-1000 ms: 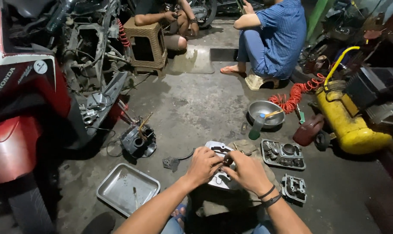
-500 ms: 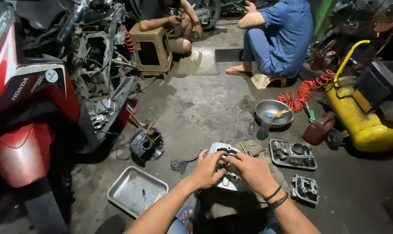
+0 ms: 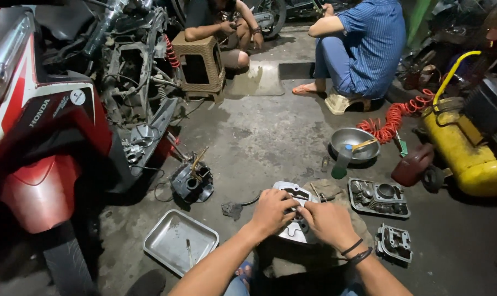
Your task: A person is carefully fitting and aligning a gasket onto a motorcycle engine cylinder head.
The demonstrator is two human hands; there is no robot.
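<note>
Work in hand: both hands sit on a silver engine cover (image 3: 292, 211) on the floor (image 3: 270, 137), just in front of the person's knees.
Left hand (image 3: 271, 212): curled over the cover's left half, fingers bent down onto it, gripping its edge as far as I can tell.
Right hand (image 3: 329, 223): folded over the cover's right side, fingertips tucked in at the middle; whether they pinch a small part there is hidden.
Arms: both forearms come in from 6 o'clock and meet over the cover, wrists close, black bands on the right wrist.
Progress: by my reading, teardown is well along. Engine parts lie loose; the scooter frame (image 3: 133, 82) at 10 o'clock stands stripped. The cover looks mid-job, not yet set aside.
Around it: cylinder head (image 3: 378, 197) at 3 o'clock, a smaller casting (image 3: 393, 243) at 4 o'clock, steel tray (image 3: 180, 241) at 8 o'clock, dark housing (image 3: 192, 182) at 10 o'clock, bowl (image 3: 353, 143) at 1 o'clock.
Further out: yellow compressor (image 3: 467, 153) at 2 o'clock, red scooter (image 3: 40, 148) at 9 o'clock, two other people crouched at 12 o'clock.
</note>
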